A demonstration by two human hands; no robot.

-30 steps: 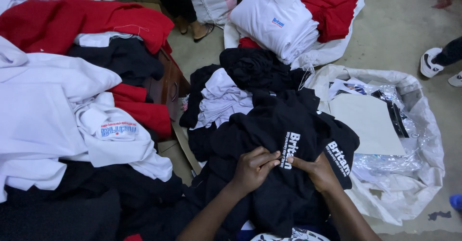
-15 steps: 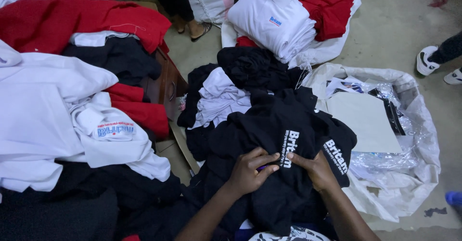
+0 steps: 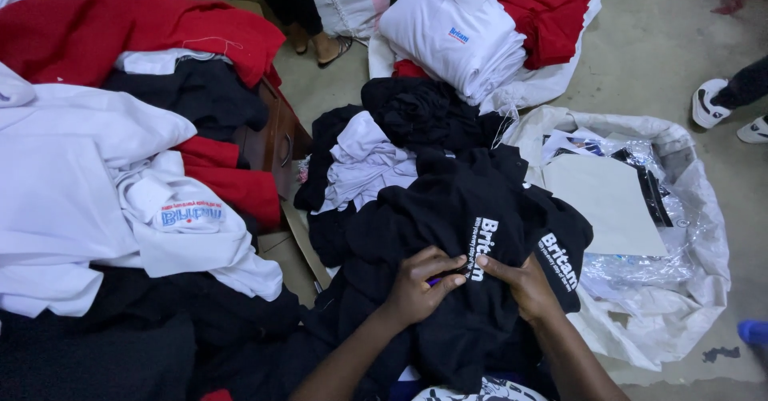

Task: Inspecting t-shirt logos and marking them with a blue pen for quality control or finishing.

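Black shirt (image 3: 472, 233) — still pinched (both hands).

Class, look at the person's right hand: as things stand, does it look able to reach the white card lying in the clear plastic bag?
Probably yes. The right hand rests on the black shirt, and the white card lies uncovered just beyond it in the open plastic bag; nothing stands between.

Black garment (image 3: 448, 233), centre: soft matt knitted cloth, creased, with flat white print. White garments (image 3: 88, 177), left, and red garments (image 3: 136, 33), upper left: the same matt cloth. Sack (image 3: 688, 289), right: coarse woven plastic holding glossy, crinkled clear film (image 3: 640, 265). Floor (image 3: 656, 57), upper right: rough, dull concrete.
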